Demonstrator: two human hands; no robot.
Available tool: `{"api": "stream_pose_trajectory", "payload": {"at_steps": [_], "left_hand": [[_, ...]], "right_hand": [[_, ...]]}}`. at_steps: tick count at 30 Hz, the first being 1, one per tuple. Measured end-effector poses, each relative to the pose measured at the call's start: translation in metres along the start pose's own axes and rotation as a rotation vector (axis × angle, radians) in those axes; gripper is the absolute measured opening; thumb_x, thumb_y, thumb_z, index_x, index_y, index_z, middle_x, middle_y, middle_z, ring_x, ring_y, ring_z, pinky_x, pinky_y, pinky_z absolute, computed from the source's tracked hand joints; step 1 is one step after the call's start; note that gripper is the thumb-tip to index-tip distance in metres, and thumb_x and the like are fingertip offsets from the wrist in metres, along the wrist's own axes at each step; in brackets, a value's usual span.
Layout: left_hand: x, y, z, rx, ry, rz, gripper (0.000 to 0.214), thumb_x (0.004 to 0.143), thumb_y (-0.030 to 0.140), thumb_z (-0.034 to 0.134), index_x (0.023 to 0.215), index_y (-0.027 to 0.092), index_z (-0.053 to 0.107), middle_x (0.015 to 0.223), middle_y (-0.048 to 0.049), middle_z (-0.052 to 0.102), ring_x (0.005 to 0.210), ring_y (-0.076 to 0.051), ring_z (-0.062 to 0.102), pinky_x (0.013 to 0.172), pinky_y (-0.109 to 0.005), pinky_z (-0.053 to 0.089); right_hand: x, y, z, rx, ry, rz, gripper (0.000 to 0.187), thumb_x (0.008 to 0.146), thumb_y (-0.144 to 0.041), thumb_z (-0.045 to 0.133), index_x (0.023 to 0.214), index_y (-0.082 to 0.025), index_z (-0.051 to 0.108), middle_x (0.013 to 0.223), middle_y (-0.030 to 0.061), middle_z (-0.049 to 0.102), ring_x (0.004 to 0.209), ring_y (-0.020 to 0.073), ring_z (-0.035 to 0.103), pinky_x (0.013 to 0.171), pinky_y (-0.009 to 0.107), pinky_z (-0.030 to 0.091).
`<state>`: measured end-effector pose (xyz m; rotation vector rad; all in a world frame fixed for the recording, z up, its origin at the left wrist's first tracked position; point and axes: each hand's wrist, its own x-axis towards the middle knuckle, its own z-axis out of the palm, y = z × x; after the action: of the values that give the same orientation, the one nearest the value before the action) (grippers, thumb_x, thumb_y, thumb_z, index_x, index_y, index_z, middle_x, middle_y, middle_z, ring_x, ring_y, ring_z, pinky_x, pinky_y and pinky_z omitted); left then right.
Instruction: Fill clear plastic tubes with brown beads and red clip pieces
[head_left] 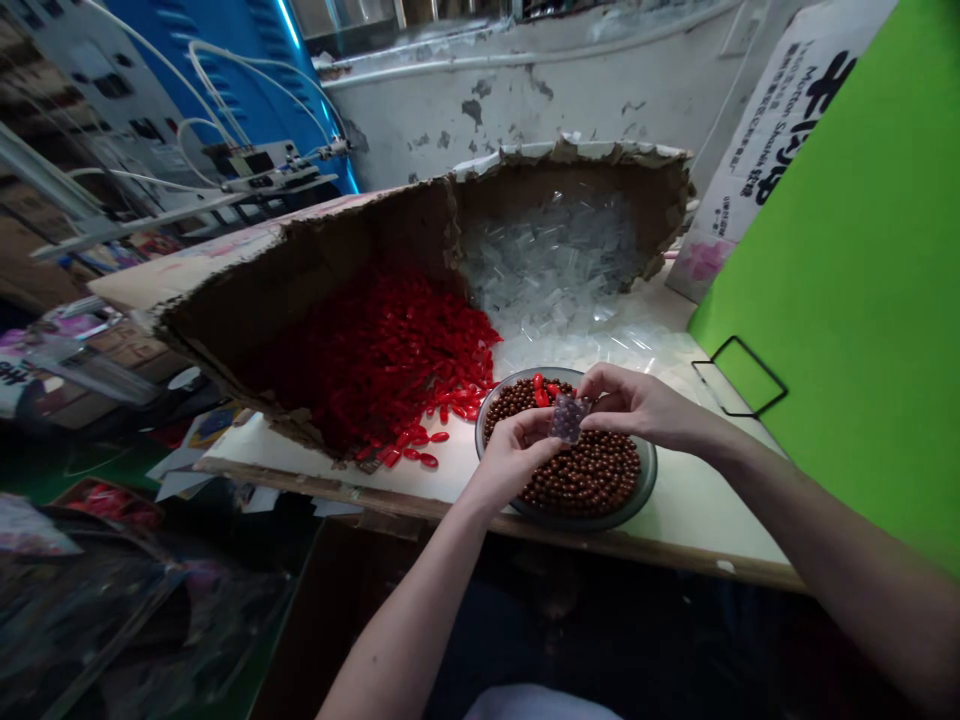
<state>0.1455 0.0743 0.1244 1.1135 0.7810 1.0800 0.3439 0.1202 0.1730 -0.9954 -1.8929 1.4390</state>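
Over a bowl (649, 478) of brown beads (581, 478), both my hands hold a small clear plastic piece (569, 419), squarish in outline. Fingers and thumb of my left hand (517, 445) pinch its left side. On the opposite side, my right hand (626, 405) grips its upper right edge between thumb and fingers. The brown balls show through or behind the clear plastic, so I cannot tell whether anything is inside. A few red oval pieces (540, 391) lie on the beads at the back of the bowl, just behind my fingers.
A torn cardboard box (300, 235) lies open behind the bowl, with a heap of red pieces (375, 350) and a pile of clear plastic pieces (555, 260). Some red ones spill onto the white table (720, 520). A green panel (847, 260) with a black wire loop (776, 397) stands right.
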Motion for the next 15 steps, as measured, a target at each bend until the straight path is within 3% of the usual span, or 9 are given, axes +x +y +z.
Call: {"api": "stream_pose_trajectory", "payload": {"at_steps": [9, 15], "left_hand": [[-0.003, -0.003, -0.009, 0.016, 0.014, -0.003, 0.036, 0.072, 0.021, 0.07, 0.108, 0.015, 0.067, 0.099, -0.0073, 0.072, 0.093, -0.019, 0.064, 0.09, -0.033, 0.047], [-0.004, -0.007, -0.014, 0.038, 0.03, -0.021, 0.034, 0.072, 0.017, 0.068, 0.106, 0.016, 0.068, 0.102, -0.0062, 0.072, 0.095, -0.018, 0.064, 0.091, -0.031, 0.046]], "right_hand": [[0.001, 0.017, -0.005, -0.01, 0.037, 0.054, 0.026, 0.073, -0.038, 0.071, 0.087, -0.018, 0.06, 0.085, 0.0025, 0.068, 0.079, 0.0166, 0.065, 0.073, 0.032, 0.052], [0.001, 0.012, 0.001, -0.091, -0.035, -0.031, 0.034, 0.075, -0.031, 0.069, 0.106, -0.023, 0.056, 0.093, 0.0014, 0.066, 0.083, 0.0156, 0.064, 0.075, 0.031, 0.051]]}}
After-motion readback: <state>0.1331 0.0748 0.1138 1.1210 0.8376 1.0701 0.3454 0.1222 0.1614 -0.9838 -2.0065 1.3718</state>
